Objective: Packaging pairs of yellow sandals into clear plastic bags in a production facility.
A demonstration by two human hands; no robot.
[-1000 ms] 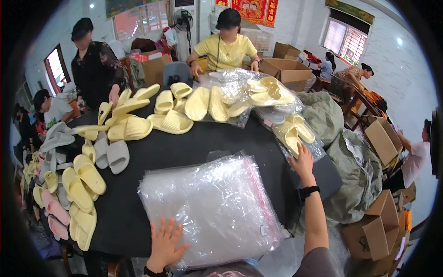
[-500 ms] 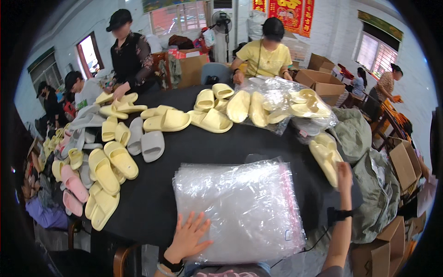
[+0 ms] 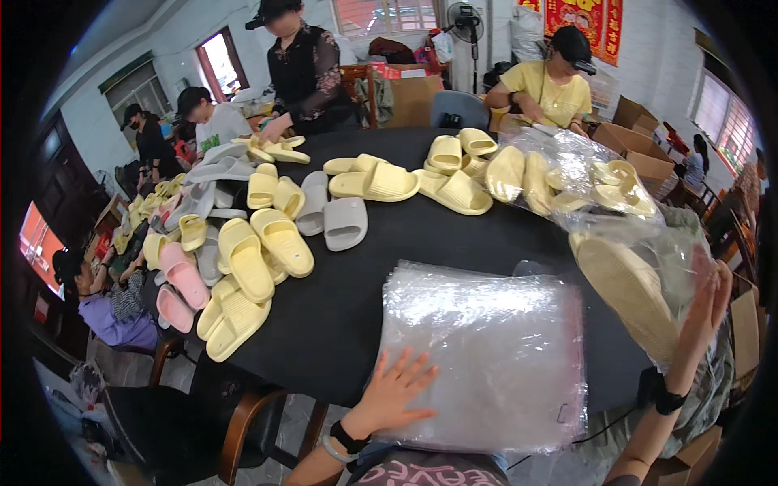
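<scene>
My left hand [image 3: 401, 393] lies flat with its fingers spread on a stack of clear plastic bags [image 3: 486, 356] at the near side of the table. At the table's right edge, my right hand [image 3: 707, 304] grips the side of a clear bag [image 3: 685, 255], its fingertips blurred. Inside that bag is a yellow slipper [image 3: 622, 283], tilted up so that its ribbed sole shows. Just beyond it, more yellow slippers in clear bags [image 3: 604, 182] are heaped on the table.
Loose yellow slippers [image 3: 373, 182], grey slippers [image 3: 344, 223] and pink slippers [image 3: 183, 274] cover the far and left parts of the black table [image 3: 454, 239]. A person in yellow [image 3: 551, 93] and one in black [image 3: 304, 69] stand across it. Cardboard boxes [image 3: 636, 150] are behind.
My right hand has raised and turned the bagged slippers, so a sole now shows. My left hand stays on the bag stack. The whole view has swung left.
</scene>
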